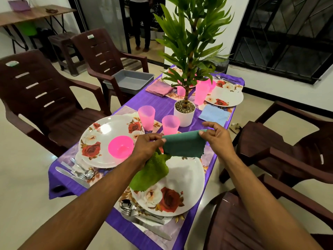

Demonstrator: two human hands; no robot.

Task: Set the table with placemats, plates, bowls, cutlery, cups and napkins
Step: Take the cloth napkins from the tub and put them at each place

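You hold the teal napkin (183, 146) stretched between both hands above the near plate (182, 179). Your left hand (147, 145) pinches its left top corner; your right hand (219, 137) pinches its right top corner. The napkin's long axis runs left to right, and the cloth hangs flat below that edge, with a zigzag-cut hem.

A second, lime-green napkin (150, 173) also hangs from your left hand, fuzzy in texture, draping onto the plate's left part.

The plate is round, glossy white with rose prints, and lies directly below the teal napkin. It carries no bowl, unlike the far-left plate (100, 141), which carries a pink bowl (121, 146). Cutlery (138, 212) lies at the near plate's front-left edge. Both hands are equally near; bare placemat (206, 156) shows just right of the plate, on your right hand's side.
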